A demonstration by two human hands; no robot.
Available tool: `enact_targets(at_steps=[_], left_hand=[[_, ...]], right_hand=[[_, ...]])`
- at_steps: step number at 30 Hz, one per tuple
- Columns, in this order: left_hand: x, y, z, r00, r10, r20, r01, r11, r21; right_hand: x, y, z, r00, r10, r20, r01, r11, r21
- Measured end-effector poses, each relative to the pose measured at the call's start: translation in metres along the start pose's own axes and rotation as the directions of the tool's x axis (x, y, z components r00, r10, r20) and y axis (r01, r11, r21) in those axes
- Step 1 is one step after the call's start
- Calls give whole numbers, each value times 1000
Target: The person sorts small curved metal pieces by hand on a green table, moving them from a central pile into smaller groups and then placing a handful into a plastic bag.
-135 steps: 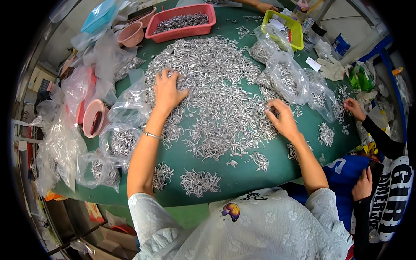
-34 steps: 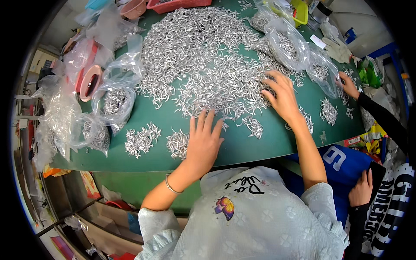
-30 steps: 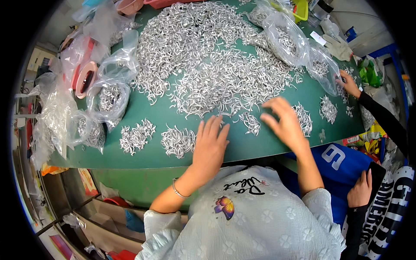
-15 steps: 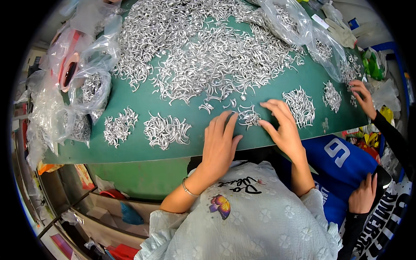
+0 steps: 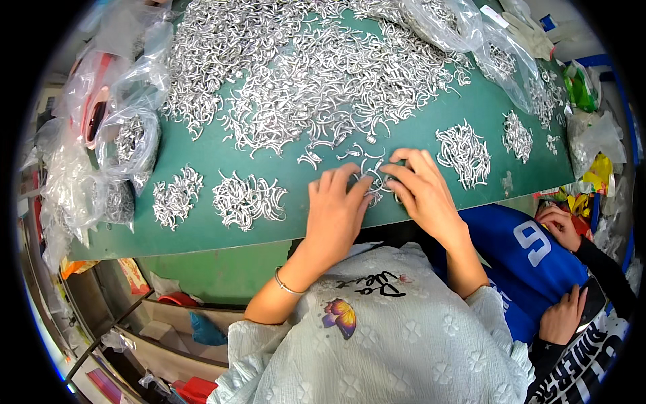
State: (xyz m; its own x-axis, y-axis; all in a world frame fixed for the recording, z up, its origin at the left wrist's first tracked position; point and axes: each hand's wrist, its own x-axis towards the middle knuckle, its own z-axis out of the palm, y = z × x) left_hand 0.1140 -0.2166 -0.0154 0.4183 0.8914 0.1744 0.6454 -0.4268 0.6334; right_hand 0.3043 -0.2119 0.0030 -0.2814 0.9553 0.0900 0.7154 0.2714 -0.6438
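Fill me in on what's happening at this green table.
A person's left hand and right hand are gathering a small cluster of curved silver metal pieces at the near edge of the green table. A big loose heap lies beyond, sorted little piles to the left, and filled clear bags along the edge.

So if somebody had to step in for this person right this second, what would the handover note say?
Left hand: flat on the green table, fingers spread, touching a small cluster of metal hooks.
Right hand: cupped over the same cluster from the other side.
Done: separate small piles sit near the front edge, two to the left and one to the right.
Left: the big loose heap behind the hands is unsorted; more hooks wait in clear bags.
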Motion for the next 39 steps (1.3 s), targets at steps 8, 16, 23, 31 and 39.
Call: enact_targets(at_steps=[8, 16, 23, 31, 39], left_hand=[[-8, 3, -3, 989, -27, -147, 31, 999, 24], [-8, -4, -2, 986, -40, -159, 55, 994, 91], [-7, 12, 13, 992, 37, -117, -36, 999, 7], [11, 11, 16, 994, 54, -91, -42, 990, 133], [4, 1, 7, 977, -2, -212, 25, 994, 106]], right_hand=[[-23, 4, -8, 995, 31, -95, -28, 999, 31], [-29, 20, -6, 968, 119, -222, -88, 985, 145], [-24, 15, -15, 914, 335, -229, -296, 936, 191], [-24, 16, -18, 937, 307, -168, -294, 951, 100], [-26, 16, -21, 904, 327, -275, -306, 945, 115]])
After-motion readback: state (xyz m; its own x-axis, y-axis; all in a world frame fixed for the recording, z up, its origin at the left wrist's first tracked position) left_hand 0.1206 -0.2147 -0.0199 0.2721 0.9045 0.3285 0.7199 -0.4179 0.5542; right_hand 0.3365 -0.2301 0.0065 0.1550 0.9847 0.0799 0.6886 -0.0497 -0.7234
